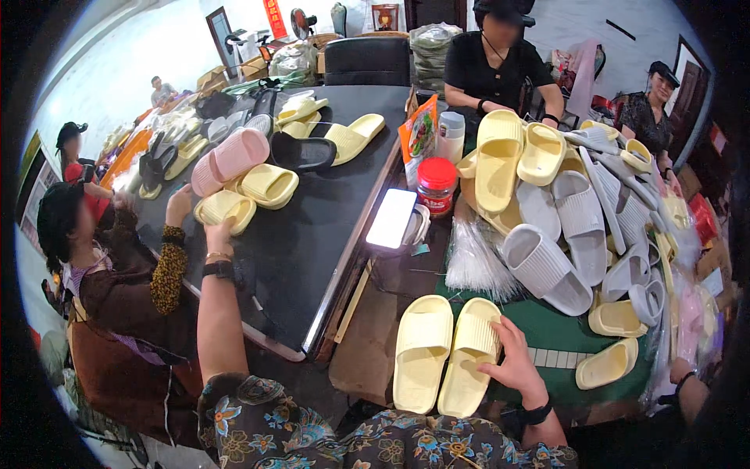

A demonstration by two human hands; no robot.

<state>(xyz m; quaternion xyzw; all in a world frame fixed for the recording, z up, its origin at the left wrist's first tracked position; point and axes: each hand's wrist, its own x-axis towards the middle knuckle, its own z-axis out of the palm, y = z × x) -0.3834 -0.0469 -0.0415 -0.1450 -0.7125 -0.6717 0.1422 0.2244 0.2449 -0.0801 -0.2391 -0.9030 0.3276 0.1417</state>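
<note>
On the black table, my left hand (219, 236) reaches forward and grips the near end of a pale yellow slipper (225, 209); its fingers are partly hidden. A second yellow slipper (270, 186) lies beside that one, and a pink slipper (232, 160) sits just beyond. Close to me, a left yellow slipper (422, 356) and a right yellow slipper (471, 359) stand side by side, toes away from me. My right hand (513, 359) touches the outer edge of the right one, thumb and fingers spread.
Grey and yellow slippers are heaped on the right, beside clear plastic bags (482, 262). A lit phone (392, 219), a red-lidded jar (437, 186) and a white bottle (451, 137) stand near the black table's edge (336, 273). A co-worker's hand (180, 207) is near my left hand.
</note>
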